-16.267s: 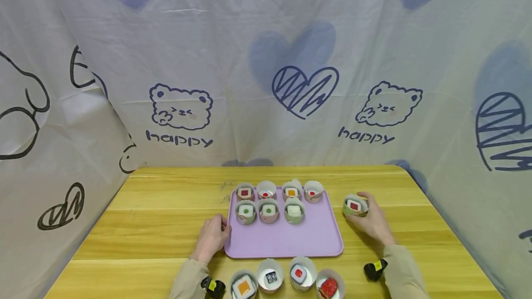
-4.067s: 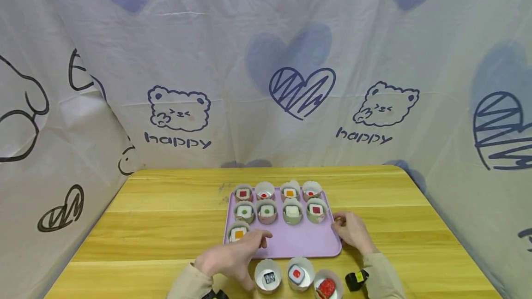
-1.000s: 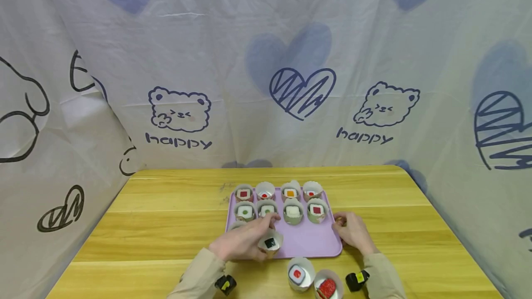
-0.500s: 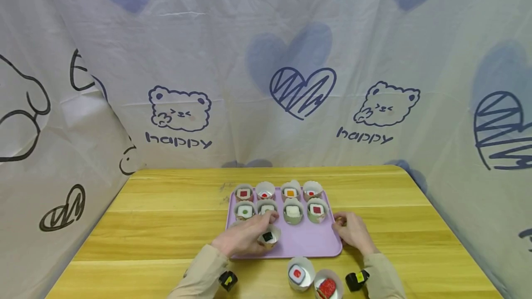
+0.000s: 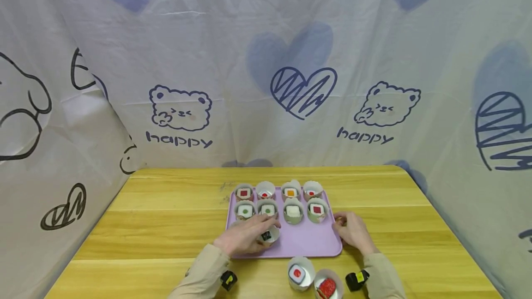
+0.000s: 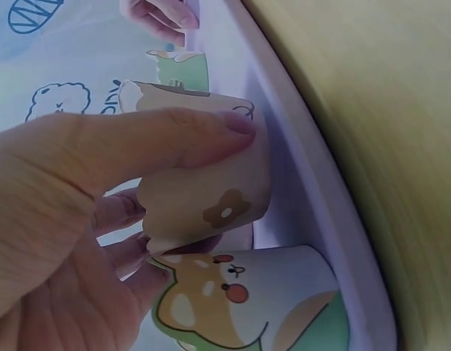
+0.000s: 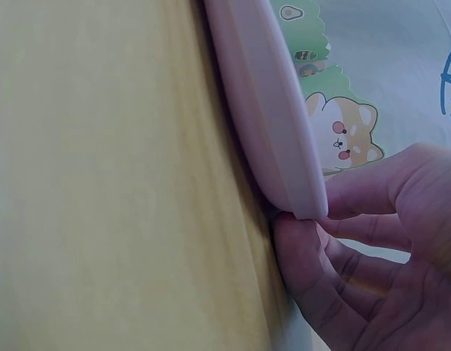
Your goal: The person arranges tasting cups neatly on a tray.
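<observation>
My left hand (image 5: 245, 236) holds a paper baking cup (image 5: 273, 234) with a small black-topped piece inside, thumb on one side and fingers on the other. It is low over the lilac tray (image 5: 311, 246), in the front row. In the left wrist view this cup (image 6: 203, 175) shows a brown flower print and tilts slightly. Beside it stands a dog-print cup (image 6: 243, 300), mostly hidden behind my hand in the head view. My right hand (image 5: 353, 232) pinches the tray's right rim; in the right wrist view the thumb and fingers meet at the tray edge (image 7: 273, 110).
Two rows of paper cups fill the tray's back half, among them a red-square cup (image 5: 317, 210) and a cream-topped cup (image 5: 293, 211). In front of the tray stand a cup with a red-dotted white piece (image 5: 300, 273) and a cup with a red piece (image 5: 328, 285).
My left hand has picked up the black-topped cup from in front of the tray and carried it onto the front row, shifting slightly back and left. My right hand stays at the rim.
</observation>
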Demonstrator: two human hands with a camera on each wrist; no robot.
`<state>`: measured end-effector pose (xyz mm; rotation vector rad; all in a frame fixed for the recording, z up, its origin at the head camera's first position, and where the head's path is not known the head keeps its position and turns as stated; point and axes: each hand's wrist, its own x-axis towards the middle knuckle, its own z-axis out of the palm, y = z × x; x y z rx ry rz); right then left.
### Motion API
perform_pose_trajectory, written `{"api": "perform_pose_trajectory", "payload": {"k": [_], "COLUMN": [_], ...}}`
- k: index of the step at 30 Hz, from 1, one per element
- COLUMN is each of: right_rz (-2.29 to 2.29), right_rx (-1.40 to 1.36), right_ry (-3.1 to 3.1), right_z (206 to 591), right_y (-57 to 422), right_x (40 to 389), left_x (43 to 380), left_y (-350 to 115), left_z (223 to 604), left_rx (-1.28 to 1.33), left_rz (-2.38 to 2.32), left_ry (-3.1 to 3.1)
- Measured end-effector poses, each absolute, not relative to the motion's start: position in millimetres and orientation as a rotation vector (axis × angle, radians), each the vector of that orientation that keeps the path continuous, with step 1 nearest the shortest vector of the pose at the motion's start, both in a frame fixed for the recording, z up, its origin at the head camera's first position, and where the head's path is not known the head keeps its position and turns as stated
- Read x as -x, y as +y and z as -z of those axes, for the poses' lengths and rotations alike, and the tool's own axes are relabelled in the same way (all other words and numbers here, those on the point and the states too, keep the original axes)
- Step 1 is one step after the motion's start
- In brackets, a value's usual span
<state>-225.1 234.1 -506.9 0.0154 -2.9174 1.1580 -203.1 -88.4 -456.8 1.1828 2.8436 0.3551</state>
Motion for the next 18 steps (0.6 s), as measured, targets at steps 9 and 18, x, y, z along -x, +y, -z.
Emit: {"api": "perform_pose_trajectory", "payload": {"k": [9,18], "right_rz": [-1.202,-1.191], "right_rx": [0.024,0.005], "right_ry": [-2.929,-2.929], "right_z": [506.3,506.0], "right_y": [233.2,232.8], "right_x": [222.7,223.4], "left_x": [202.5,204.5], "left_y": [-88.1,-88.4], "left_z": [457.4,461.8], "left_rx": [-1.141,-1.18], "left_rz": [-0.292,-0.269], "left_ry": [2.846,2.876]}}
